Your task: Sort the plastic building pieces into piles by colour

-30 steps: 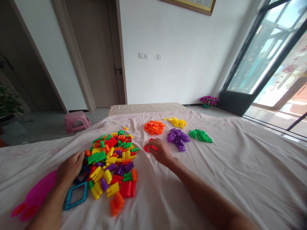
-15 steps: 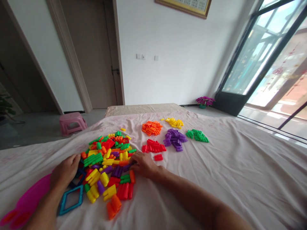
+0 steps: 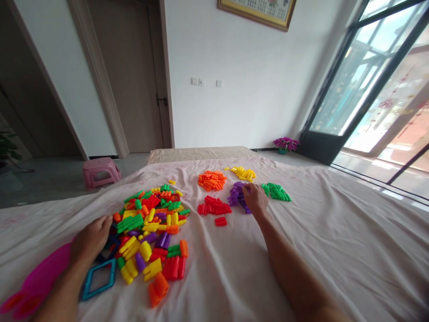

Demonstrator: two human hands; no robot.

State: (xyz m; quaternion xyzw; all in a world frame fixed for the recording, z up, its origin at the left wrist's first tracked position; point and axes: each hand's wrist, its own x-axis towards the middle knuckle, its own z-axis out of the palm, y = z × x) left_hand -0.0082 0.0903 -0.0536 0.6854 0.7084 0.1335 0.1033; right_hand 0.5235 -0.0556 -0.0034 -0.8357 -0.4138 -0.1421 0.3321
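My right hand (image 3: 256, 197) is over the right side of a pile of purple building blocks (image 3: 236, 193), fingers pinched and pointing left. The purple block in its grip is mostly hidden by the fingers. My left hand (image 3: 94, 237) rests at the left edge of a mixed heap of coloured tube-shaped blocks (image 3: 152, 214); its fingers are stretched forward, tips partly out of sight, with no held object showing. Dark blue frame pieces (image 3: 109, 248) lie beside it, and a teal diamond-shaped frame (image 3: 98, 279) sits nearer me.
Sorted piles of orange (image 3: 212, 180), yellow (image 3: 244, 173), red (image 3: 214, 205) and green blocks (image 3: 276, 192) lie on the pale cloth (image 3: 208, 268). A magenta plastic container (image 3: 47, 277) is partly behind my left forearm. A pink stool (image 3: 101, 172) stands on the floor.
My right hand has moved from the mixed heap, right and away from me, to the purple pile. A purple block at the heap's right edge is gone from there. My left hand stays put.
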